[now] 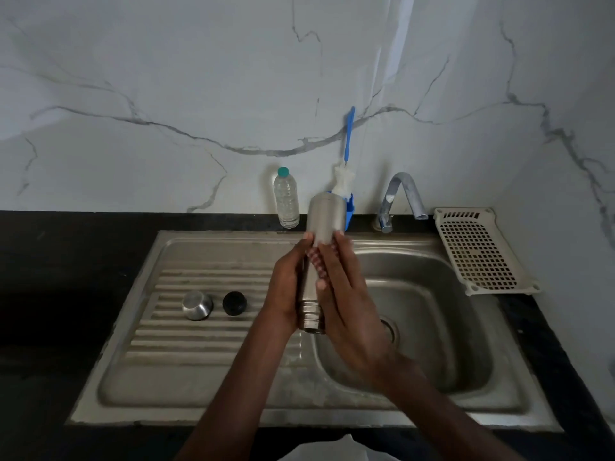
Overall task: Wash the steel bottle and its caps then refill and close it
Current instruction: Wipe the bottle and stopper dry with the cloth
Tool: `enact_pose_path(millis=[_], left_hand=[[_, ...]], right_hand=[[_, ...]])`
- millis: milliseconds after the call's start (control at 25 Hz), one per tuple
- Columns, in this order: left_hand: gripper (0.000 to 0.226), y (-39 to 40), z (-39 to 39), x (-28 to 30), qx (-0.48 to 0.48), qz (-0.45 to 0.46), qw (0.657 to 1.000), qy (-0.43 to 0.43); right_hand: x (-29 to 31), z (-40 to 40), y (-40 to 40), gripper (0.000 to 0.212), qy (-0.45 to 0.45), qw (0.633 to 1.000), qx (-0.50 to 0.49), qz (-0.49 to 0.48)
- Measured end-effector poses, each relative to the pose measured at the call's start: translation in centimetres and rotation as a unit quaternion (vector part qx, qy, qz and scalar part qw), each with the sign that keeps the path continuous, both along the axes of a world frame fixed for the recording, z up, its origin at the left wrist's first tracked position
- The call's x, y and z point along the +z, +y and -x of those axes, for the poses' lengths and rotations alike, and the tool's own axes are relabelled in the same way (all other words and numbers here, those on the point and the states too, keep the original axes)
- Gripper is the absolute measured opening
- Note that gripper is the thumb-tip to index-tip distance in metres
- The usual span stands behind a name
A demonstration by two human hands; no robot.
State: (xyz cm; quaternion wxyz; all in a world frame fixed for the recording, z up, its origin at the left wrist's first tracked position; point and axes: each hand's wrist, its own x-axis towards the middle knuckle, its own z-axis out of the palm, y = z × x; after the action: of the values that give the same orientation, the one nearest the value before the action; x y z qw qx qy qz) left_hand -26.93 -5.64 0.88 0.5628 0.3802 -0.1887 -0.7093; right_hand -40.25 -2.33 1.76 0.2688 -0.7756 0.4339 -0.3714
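Hands were together on the bottle (315, 261), one each side, over the seam between drainboard and basin. Left hand (285, 287) wrapped the bottle's left flank, fingers curled round it, thumb up near the base end. Right hand (346, 294) lay along the right flank with fingers mostly straight, pressing a red-and-white checked scrub pad (318, 261) against the steel — pad showed only between the fingers.

Bottle was held inverted and tilted: base up and away, toward the wall, threaded open mouth down and toward the person. No cap on it.

Both caps sat on the ribbed drainboard (199, 341), left of the hands and well apart from the bottle: steel cap (197, 305) further left, black cap (234, 303) just beside it, not touching.

Sink (173, 400) was stainless, set in a dark counter (66, 294); basin on the right with the drain (390, 329) partly hidden behind the right wrist. Tap (401, 194) stood behind the basin, spout curved down; no water stream could be made out.

Behind the bottle, against the marble wall (166, 94): a clear plastic bottle (285, 197) with a green cap, upright, and a blue-handled brush (346, 154) standing in a blue holder (350, 212) — holder partly hidden by the bottle's base. Cream perforated tray (479, 247) lay on the counter right of the tap.
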Motion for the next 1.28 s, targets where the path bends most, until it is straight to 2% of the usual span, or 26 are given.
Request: enact_pose_path(millis=[40,120,240,280,400,520,560,640,720,760,840,920,960,1120,1200,1280], left_hand=[[0.043,0.4,0.1,0.4,-0.01,0.004,1.0,-0.01],[0.038,0.9,0.4,0.8,-0.005,0.0,1.0,-0.029],[0.048,0.6,0.8,1.7,0.006,-0.012,0.998,-0.059],[0.056,0.4,1.0,2.1,0.002,-0.018,0.997,-0.075],[0.063,-0.5,0.6,2.3,0.042,-0.014,0.997,-0.067],[0.077,-1.1,-0.5,0.4,0.105,0.003,0.994,-0.023],[0.078,-1.2,-0.7,-0.2,0.124,0.006,0.991,-0.045],[0.062,-1.0,-0.5,-1.0,0.144,0.009,0.981,-0.126],[0.052,-0.4,0.2,-0.7,0.114,0.03,0.98,-0.159],[0.052,-0.1,0.6,0.1,0.083,0.044,0.984,-0.153],[0.053,0.3,1.2,1.6,0.032,0.056,0.987,-0.144],[0.054,0.5,1.5,2.9,0.013,0.046,0.989,-0.139],[0.054,0.4,1.5,3.4,0.015,0.034,0.991,-0.13],[0.065,-0.3,0.4,3.3,0.048,0.001,0.998,-0.051],[0.075,-0.9,-0.2,2.6,0.071,-0.007,0.997,-0.026],[0.082,-1.3,-0.3,1.6,0.096,0.004,0.994,-0.059]], right_hand=[[0.3,-0.2,-1.6,0.053,0.002,1.0,-0.017,0.02],[1.6,-0.5,-5.0,0.052,-0.049,0.997,-0.056,-0.018],[3.0,-0.7,-8.4,0.047,-0.204,0.965,-0.098,-0.136],[2.8,-0.9,-8.4,0.048,-0.227,0.955,-0.095,-0.165],[1.2,-1.1,-4.9,0.058,-0.19,0.964,-0.036,-0.184],[-0.4,-0.5,-0.2,0.058,-0.119,0.984,0.017,-0.135],[-0.5,-0.4,0.7,0.058,-0.096,0.989,0.02,-0.112],[-0.1,-0.6,0.4,0.058,-0.058,0.995,0.003,-0.079],[0.8,-1.0,-2.1,0.057,-0.038,0.998,-0.027,-0.051],[1.5,-1.4,-3.9,0.056,-0.05,0.997,-0.044,-0.048],[3.0,-1.8,-6.9,0.051,-0.14,0.984,-0.074,-0.079],[4.1,-1.9,-8.4,0.047,-0.239,0.955,-0.078,-0.159],[4.1,-1.8,-8.4,0.047,-0.254,0.945,-0.069,-0.193],[2.0,-0.7,-3.9,0.056,-0.199,0.958,0.017,-0.208],[0.8,0.0,-0.4,0.057,-0.131,0.976,0.037,-0.168],[1.0,0.1,1.3,0.058,-0.058,0.992,0.012,-0.109]])
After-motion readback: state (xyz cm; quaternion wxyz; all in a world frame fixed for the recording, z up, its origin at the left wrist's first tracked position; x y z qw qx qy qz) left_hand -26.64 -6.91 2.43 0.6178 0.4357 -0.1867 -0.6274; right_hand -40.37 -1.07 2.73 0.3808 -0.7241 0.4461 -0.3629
